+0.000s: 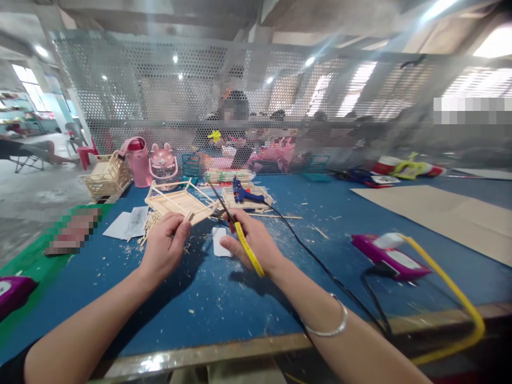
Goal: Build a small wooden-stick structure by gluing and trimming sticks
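My left hand (166, 242) is closed, pinching a short pale wooden piece (189, 216) between thumb and fingers. In my right hand (252, 242) is a yellow-handled tool (249, 250); a thin dark length points up and away from the fingers, and its exact kind is unclear. Just beyond my hands a wooden stick frame (176, 201) rests on the blue table. Under my right thumb's side lies a small white card (221, 242). Behind it, a blue glue gun (245, 194) sits on a tray of sticks, its black cable running toward me.
Loose sticks (150, 224) and wood scraps litter the blue table (224, 314). At the back stand a pink tumbler (138, 162), a pink bear-eared container (163, 162) and another stick frame (106, 176). Rightward are a purple device (390, 257), a yellow tube (448, 282) and cardboard (436, 213). Perforated mesh (160, 101) rises behind.
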Tool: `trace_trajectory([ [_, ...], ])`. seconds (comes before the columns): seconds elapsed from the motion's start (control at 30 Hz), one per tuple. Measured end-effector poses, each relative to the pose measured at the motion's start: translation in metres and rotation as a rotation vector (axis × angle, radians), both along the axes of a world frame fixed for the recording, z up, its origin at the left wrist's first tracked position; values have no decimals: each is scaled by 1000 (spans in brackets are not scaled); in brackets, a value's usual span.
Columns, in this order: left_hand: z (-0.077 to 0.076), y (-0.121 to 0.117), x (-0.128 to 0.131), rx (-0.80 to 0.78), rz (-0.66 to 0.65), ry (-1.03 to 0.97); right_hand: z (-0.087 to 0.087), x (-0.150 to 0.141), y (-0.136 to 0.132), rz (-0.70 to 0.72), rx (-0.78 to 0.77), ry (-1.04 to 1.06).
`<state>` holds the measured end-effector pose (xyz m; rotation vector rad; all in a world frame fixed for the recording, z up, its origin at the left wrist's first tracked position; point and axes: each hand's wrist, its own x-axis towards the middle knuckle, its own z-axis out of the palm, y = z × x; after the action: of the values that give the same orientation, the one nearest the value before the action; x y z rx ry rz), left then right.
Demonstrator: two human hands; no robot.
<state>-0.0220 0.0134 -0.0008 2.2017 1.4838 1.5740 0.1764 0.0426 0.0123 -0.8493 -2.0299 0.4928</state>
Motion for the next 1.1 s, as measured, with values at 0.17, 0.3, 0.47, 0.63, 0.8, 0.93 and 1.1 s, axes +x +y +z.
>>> trace_trajectory([
  [0.17,0,-2,2,19,2,18,-3,-9,-5,40,-49,-196],
  [0.3,1,-3,3,51,-15,39,-5,-10,-7,42,-33,-255],
  [0.47,1,-3,0,76,-21,96,-3,-5,-6,44,-36,-242],
  [0.63,2,-4,-2,106,-30,155,0,-3,-8,46,-21,-250],
  [0.8,3,-6,-2,138,-49,188,2,-2,-10,28,14,-264],
  [0.93,2,-6,-1,146,-59,178,0,-1,-8,-3,98,-258],
  [1.1,1,-5,-1,160,-37,163,-1,-4,-7,6,98,-276],
])
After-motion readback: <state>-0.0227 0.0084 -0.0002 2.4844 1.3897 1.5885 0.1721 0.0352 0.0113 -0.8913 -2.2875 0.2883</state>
